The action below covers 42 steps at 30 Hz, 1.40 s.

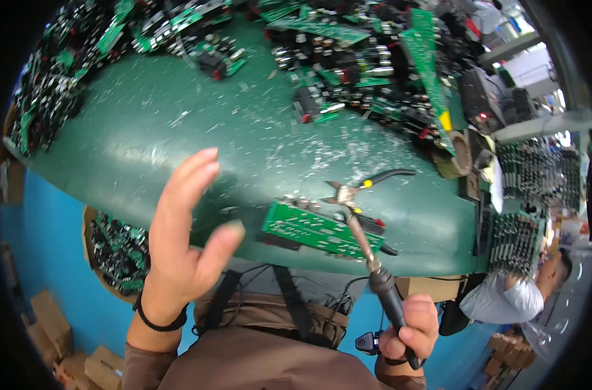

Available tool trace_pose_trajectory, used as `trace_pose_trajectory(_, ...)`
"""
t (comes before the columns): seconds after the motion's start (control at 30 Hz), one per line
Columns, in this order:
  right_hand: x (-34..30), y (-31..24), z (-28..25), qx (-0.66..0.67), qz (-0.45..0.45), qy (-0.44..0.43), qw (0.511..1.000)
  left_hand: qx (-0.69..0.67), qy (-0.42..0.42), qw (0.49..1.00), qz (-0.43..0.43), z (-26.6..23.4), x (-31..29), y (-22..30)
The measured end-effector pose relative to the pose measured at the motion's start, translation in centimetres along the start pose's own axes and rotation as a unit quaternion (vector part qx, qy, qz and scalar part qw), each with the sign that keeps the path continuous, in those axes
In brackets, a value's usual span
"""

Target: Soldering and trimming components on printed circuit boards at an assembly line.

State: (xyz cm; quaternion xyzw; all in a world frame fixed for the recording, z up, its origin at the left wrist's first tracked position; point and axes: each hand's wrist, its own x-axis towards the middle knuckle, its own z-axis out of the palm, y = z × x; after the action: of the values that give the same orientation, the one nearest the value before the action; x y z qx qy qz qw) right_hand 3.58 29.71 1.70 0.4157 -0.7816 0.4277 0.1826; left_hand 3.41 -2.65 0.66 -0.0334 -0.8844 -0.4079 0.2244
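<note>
My right hand point(411, 330) is closed around the black handle of a soldering iron point(388, 296). Its metal shaft points up and left, and the tip crosses over the right part of a green circuit board point(315, 229). That board lies solder side up near the table's front edge, with components under it. My left hand point(188, 224) is raised to the left of the board, fingers and thumb apart, holding nothing. Just behind the board lie black-handled cutting pliers point(348, 194) with jaws spread; the board and iron partly hide them.
Heaps of circuit boards point(348, 62) line the green table's point(179, 130) far side. Clipped bits litter its surface. A box of boards point(119, 253) stands below at left. At right are a round holder point(455, 156), stacked boards point(516, 244) and a seated person point(510, 299).
</note>
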Motion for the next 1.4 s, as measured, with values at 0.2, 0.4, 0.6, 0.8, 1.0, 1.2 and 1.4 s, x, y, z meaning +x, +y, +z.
trace_pose_trajectory(0.2,-0.5,2.6,-1.5,-0.143,0.048,0.113,0.982,0.104,-0.172,0.979,0.031,1.4,0.9,1.6)
trace_pose_trajectory(0.4,-0.9,2.1,-1.6,-0.089,0.093,0.183,0.975,0.114,-0.202,0.973,0.019,1.8,1.3,1.2)
trace_pose_trajectory(0.6,-1.2,-0.4,0.5,0.105,0.067,0.226,0.966,0.037,-0.160,0.986,0.037,0.0,1.5,3.1)
trace_pose_trajectory(0.8,-0.9,-1.4,1.7,0.176,-0.004,0.152,0.973,-0.017,-0.111,0.991,0.066,-1.4,0.4,4.2)
trace_pose_trajectory(1.0,1.8,-3.1,-0.4,0.219,-0.025,-0.025,0.975,-0.015,-0.096,0.992,0.081,-2.5,0.2,4.8)
trace_pose_trajectory(1.2,0.2,-2.4,1.1,0.197,-0.028,0.027,0.980,-0.015,-0.096,0.992,0.083,-2.5,-0.2,4.7)
trace_pose_trajectory(1.4,0.5,-2.4,0.9,0.199,-0.030,0.011,0.979,-0.022,-0.099,0.992,0.080,-2.5,-0.2,4.9)
